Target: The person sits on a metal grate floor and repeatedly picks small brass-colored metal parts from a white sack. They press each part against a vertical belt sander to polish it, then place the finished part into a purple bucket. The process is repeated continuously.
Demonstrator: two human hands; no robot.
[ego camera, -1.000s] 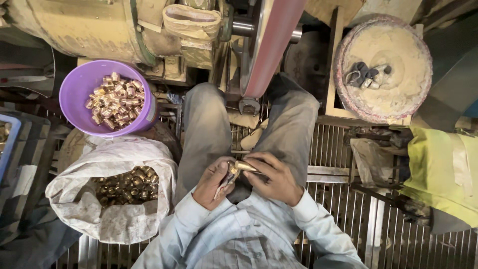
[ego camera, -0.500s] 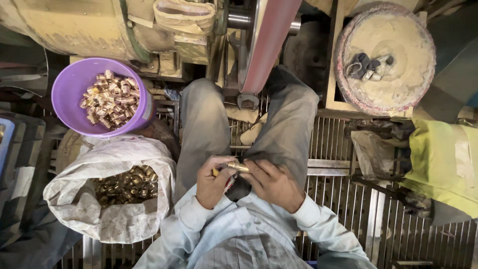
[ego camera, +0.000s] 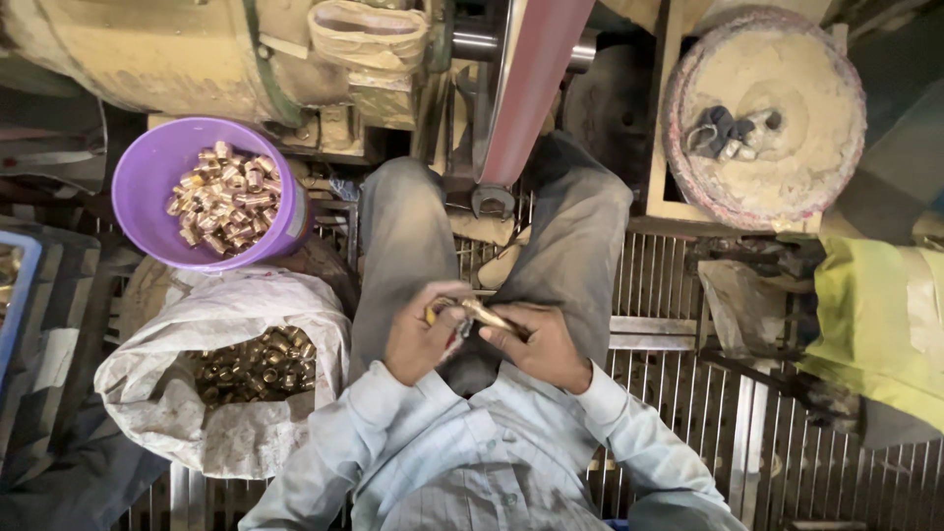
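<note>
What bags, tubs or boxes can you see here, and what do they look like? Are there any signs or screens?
Purple tub: upper left, round plastic, holding shiny brass-coloured pieces.
White sack: lower left below the tub, crumpled, open, more brass-coloured pieces inside.
Round dusty drum: upper right, beige top with small dark bits on it.
Blue crate: far left edge, only its rim shows.
Signs, labels, screens: none visible.

A crumpled white woven sack (ego camera: 187,413) sits open on the floor at the person's left, holding small brass-coloured metal pieces (ego camera: 254,366). No labels, signs or screens show anywhere around the seated worker.
</note>
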